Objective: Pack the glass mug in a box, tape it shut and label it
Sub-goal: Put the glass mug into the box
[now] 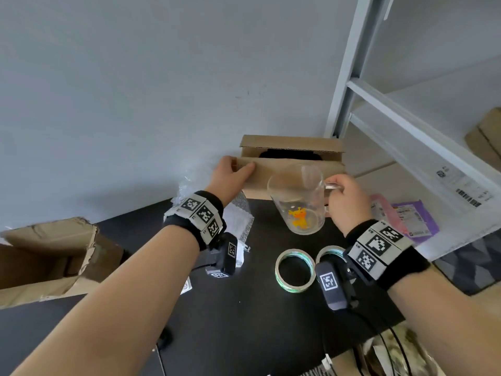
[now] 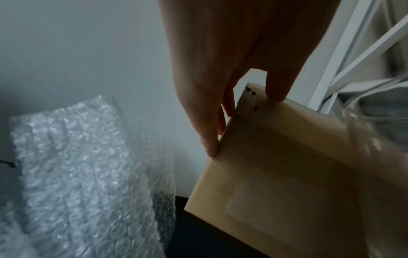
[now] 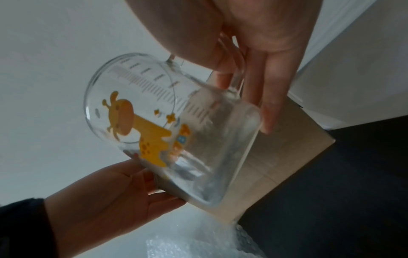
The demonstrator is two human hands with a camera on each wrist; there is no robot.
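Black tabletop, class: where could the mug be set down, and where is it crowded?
Free: the black tabletop nearer the person than the tape rolls, between the forearms. Crowded: the far edge, where the box, bubble wrap and held mug cluster.

**Even daylight overhead, dim and soft at the wrists**

The head view was evenly lit and mostly sharp, with lines bowing toward the edges, as on the shelf frame (image 1: 349, 63). Shadows were faint. Both wrist views were darker and grainy. In the left wrist view the left hand (image 2: 232, 69) was a backlit shadow and the bubble wrap (image 2: 84, 174) smeared. In the right wrist view the glass mug (image 3: 172, 125) caught pale glare and blurred at its base.
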